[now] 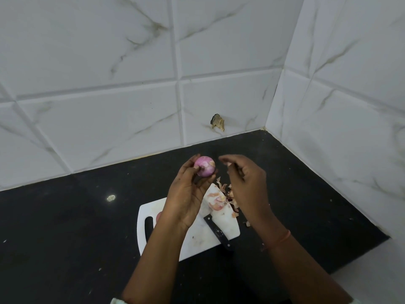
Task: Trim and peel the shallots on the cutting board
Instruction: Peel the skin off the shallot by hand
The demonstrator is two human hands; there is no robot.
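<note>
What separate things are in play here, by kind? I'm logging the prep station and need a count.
Shallots: 1 clear, the pink one gripped in the left hand; a pinkish bit behind that wrist can't be identified
Knives: 1
Cutting boards: 1
Peel piles: 1
Total: 4
The right hand holds nothing clearly visible.

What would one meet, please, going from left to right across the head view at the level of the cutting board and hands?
Cutting board's handle slot → left hand holding a peeled shallot → knife lying on the cutting board → pile of peels → right hand.
</note>
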